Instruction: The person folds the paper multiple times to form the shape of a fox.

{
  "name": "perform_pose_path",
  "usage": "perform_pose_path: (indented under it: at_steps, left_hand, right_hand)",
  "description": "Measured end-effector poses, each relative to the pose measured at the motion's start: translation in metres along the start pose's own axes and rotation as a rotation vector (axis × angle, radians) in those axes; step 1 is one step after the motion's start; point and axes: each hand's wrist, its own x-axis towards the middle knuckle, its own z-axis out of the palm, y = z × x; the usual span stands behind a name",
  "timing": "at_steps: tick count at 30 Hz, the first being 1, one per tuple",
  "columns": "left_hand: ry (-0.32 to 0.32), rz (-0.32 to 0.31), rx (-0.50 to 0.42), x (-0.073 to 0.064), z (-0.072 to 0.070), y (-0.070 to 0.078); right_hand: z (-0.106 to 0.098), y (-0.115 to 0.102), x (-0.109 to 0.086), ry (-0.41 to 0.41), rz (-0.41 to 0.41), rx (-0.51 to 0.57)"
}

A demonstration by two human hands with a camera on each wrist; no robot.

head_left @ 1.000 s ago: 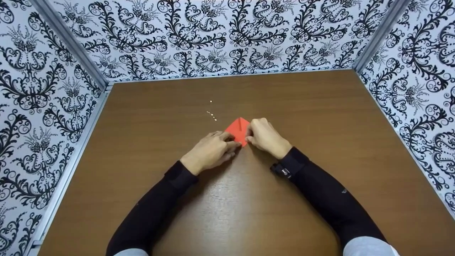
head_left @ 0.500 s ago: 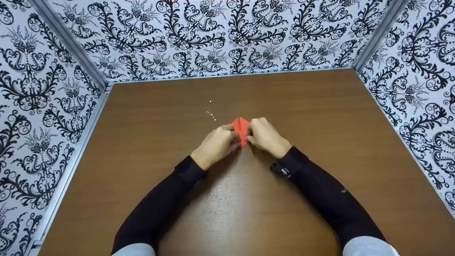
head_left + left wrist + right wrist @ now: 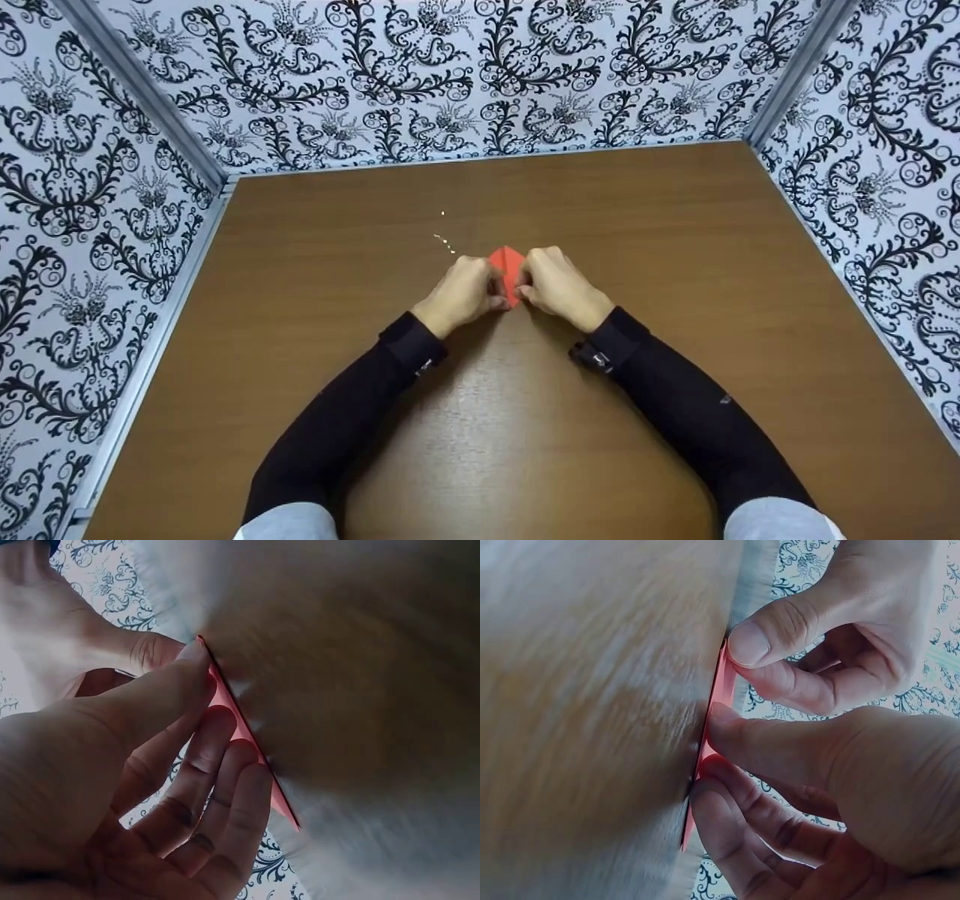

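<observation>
A small folded piece of red paper lies flat on the brown table, one pointed corner facing away from me. A crease line runs down its middle near the far tip. At its left edge my left hand pinches the near part between thumb and curled fingers. Opposite it, my right hand grips the right side with thumb and fingertips. Seen from the left wrist, the red paper is a thin edge-on strip on the tabletop; from the right wrist, both thumbs press along the paper. The hands cover its side corners.
Several tiny pale specks lie on the wooden table beyond my left hand, perhaps light spots or crumbs. Patterned black-and-white walls with grey metal corner posts enclose the table at the back and sides.
My left hand has slid right and forward along the paper, its fingers going from spread over the left part to curled at the edge. The paper's visible left part has narrowed. The right hand stays put.
</observation>
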Motion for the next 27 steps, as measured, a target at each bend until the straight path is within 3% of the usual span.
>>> perform_pose_path:
  at_steps: [16, 23, 27]
  left_hand:
    - [-0.057, -0.104, 0.023, 0.009, -0.004, 0.002]
    - [-0.092, -0.137, 0.045, 0.012, -0.007, -0.004]
    - [-0.081, -0.17, 0.045, 0.012, -0.013, -0.011]
  right_hand:
    - [-0.002, -0.001, 0.0, -0.005, 0.014, -0.007]
    - [0.0, 0.0, 0.0, -0.012, -0.009, 0.0]
    - [0.0, 0.0, -0.001, -0.004, -0.009, -0.011]
